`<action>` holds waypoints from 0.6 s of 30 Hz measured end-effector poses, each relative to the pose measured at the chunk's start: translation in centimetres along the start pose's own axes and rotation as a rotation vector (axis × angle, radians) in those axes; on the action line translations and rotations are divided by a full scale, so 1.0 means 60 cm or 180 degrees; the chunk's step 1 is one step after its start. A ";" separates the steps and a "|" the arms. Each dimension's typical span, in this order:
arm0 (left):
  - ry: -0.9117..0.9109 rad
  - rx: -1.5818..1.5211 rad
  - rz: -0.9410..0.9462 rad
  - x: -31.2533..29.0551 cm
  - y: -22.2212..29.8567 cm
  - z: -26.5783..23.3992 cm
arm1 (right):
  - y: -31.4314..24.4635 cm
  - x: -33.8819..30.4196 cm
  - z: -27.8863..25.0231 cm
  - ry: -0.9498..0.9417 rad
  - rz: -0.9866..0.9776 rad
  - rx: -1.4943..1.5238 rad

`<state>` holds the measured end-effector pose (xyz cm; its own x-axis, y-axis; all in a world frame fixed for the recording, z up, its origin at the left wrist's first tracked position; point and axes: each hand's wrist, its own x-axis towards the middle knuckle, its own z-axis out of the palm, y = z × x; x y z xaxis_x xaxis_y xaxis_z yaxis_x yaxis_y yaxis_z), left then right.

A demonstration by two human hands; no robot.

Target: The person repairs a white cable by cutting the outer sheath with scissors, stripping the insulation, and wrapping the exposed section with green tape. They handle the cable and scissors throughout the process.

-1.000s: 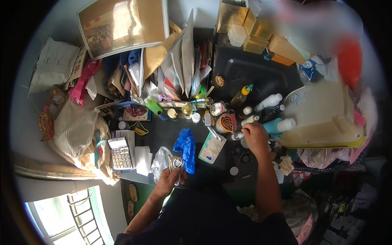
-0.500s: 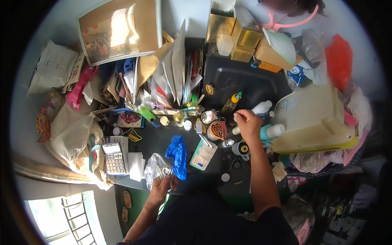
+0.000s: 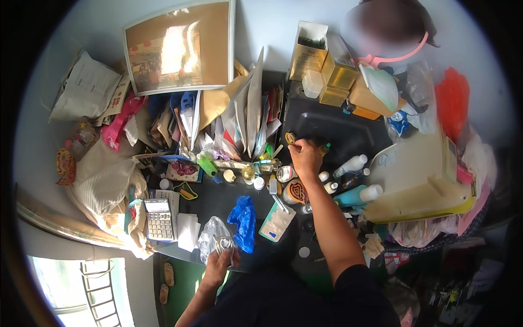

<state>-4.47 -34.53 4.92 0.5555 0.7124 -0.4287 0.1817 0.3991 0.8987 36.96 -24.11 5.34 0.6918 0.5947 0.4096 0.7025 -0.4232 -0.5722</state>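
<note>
My left hand (image 3: 220,261) is closed around a shiny metal thing with loops (image 3: 222,243); its exact kind is unclear. Beside that hand lie a clear plastic bag (image 3: 210,235) and a crumpled blue plastic bag (image 3: 244,222). My right hand (image 3: 306,159) reaches over the bottles to the back of the desk. Its fingertips are pinched at the lower edge of a small yellow and dark ring-like thing (image 3: 290,138), which lies on the black surface (image 3: 327,126). A jar with a brown beaded top (image 3: 295,192) sits below that wrist, and the forearm covers some small items.
White bottles (image 3: 351,165) and a teal bottle (image 3: 351,196) stand right of my right arm. Farther right is a large cream plastic bin (image 3: 419,180). A calculator (image 3: 159,219) lies at the left. Upright papers (image 3: 253,109) and gold boxes (image 3: 338,71) line the back.
My right hand has moved from among the bottles, away from me and to the left, onto the yellow ring-like thing. My left hand keeps its hold. The whole view has shifted slightly.
</note>
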 end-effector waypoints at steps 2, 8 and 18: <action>0.0032 -0.0010 -0.0015 -0.002 0.000 -0.003 | 0.001 0.003 0.005 -0.0043 0.0042 -0.0015; -0.0018 -0.0166 0.0022 0.008 -0.010 -0.010 | 0.002 0.003 0.014 0.0126 -0.0006 -0.0032; -0.0170 -0.0118 0.0051 0.025 0.011 -0.012 | -0.004 0.001 -0.021 -0.0034 0.0090 0.0173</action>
<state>-4.12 -32.78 4.83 0.6008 0.6874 -0.4080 0.1429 0.4098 0.9009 37.04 -24.86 6.41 0.7092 0.5903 0.3854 0.6724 -0.4023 -0.6213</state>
